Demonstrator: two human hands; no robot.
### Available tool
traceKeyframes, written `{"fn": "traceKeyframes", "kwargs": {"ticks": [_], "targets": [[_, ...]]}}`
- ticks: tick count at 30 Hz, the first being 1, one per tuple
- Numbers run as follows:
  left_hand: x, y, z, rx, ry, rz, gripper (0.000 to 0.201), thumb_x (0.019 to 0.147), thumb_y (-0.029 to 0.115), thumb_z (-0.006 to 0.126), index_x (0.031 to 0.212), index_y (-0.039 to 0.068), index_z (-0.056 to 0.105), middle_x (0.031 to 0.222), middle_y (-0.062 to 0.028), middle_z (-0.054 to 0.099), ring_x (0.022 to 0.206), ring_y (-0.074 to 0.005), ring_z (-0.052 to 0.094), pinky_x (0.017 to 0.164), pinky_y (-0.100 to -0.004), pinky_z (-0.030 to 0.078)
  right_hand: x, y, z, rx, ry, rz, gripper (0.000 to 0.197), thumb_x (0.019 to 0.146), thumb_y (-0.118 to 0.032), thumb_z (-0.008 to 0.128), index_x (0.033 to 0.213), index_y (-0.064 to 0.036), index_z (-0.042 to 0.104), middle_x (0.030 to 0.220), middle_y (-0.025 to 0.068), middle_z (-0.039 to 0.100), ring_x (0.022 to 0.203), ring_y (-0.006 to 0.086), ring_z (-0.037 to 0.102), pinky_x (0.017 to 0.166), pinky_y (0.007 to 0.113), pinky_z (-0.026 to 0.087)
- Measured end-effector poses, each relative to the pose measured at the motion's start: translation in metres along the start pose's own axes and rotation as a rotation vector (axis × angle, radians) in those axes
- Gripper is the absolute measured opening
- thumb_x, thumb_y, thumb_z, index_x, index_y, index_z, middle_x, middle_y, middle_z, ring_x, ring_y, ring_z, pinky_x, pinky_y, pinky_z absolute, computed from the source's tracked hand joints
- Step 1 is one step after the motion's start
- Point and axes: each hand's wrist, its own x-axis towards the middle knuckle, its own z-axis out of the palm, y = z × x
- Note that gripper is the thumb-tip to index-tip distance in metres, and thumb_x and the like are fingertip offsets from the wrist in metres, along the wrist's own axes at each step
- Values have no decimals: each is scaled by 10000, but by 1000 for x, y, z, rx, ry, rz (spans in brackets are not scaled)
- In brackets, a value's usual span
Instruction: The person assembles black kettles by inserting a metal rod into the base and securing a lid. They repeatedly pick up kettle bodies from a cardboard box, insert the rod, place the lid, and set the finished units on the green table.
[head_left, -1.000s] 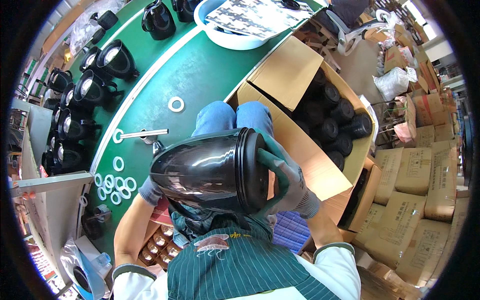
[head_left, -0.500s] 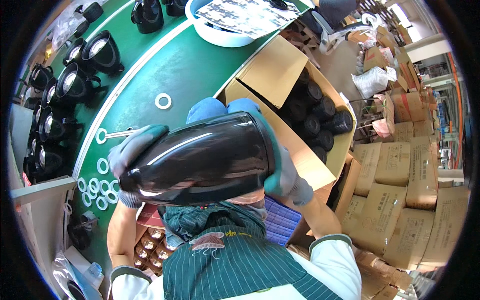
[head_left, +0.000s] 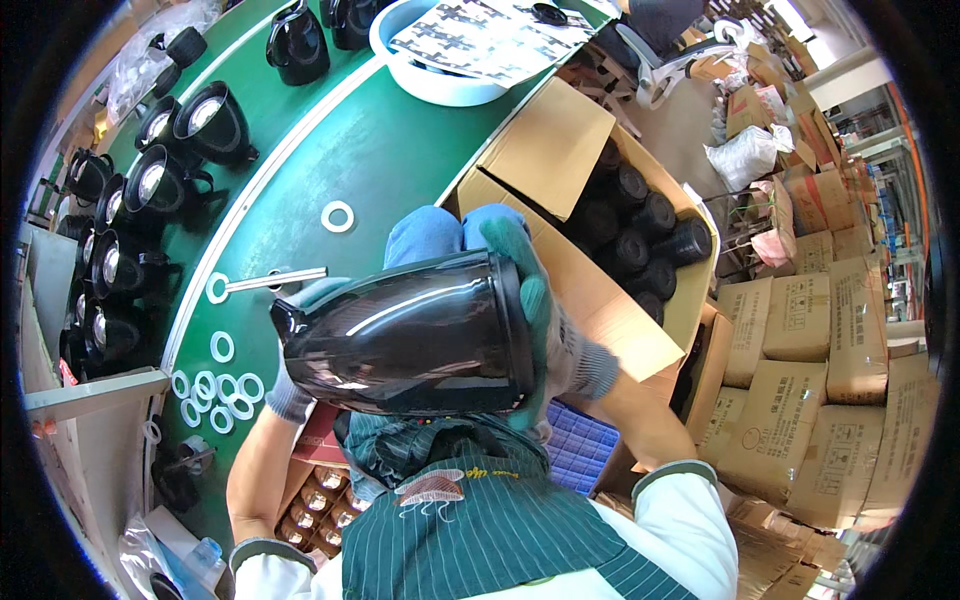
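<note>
A glossy black jug body (head_left: 410, 340) lies on its side across my lap area, its spout end toward the left and its wide rimmed end toward the right. My gloved left hand (head_left: 318, 290) is at the spout end, mostly hidden behind the jug. Over the wide end, my right hand (head_left: 540, 320) in a grey and green glove is closed around the rim. On the green bench, beyond my left hand, a metal wrench-like tool (head_left: 280, 280) lies with a ring at its end. A white ring (head_left: 337, 217) lies farther off, and several white rings (head_left: 222, 392) are grouped nearer.
Several black jugs (head_left: 155, 183) stand along the bench's left side. At the far end is a pale blue basin (head_left: 445, 85) with a patterned sheet over it. An open carton (head_left: 545, 145) of black cylindrical parts stands right; stacked cartons (head_left: 770, 410) lie beyond. A purple crate (head_left: 575, 450) is below.
The jug's spout end has swung rightward and the jug looks more level. My left hand has slid behind it, and my right hand's fingers now lie farther over the wide end.
</note>
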Motion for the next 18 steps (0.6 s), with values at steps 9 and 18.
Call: {"fn": "traceKeyframes", "kwargs": {"ticks": [9, 18], "targets": [[54, 120, 16, 686, 81, 662, 349, 759, 151, 842, 1076, 31, 762, 1109, -159, 762, 1012, -305, 760, 883, -396, 620, -96, 97, -7, 799, 128, 923, 606, 1077, -347, 546, 1584, -64, 373, 1497, 150, 515, 1381, 275, 513, 1191, 401, 396], [33, 94, 17, 444, 92, 546, 569, 785, 150, 861, 1308, 43, 664, 1270, -151, 698, 1165, -311, 681, 1015, -450, 560, -8, 7, 28, 430, 193, 297, 1088, 901, -703, 616, 1614, 35, 255, 1672, 325, 169, 1534, 498, 239, 1242, 559, 215]]}}
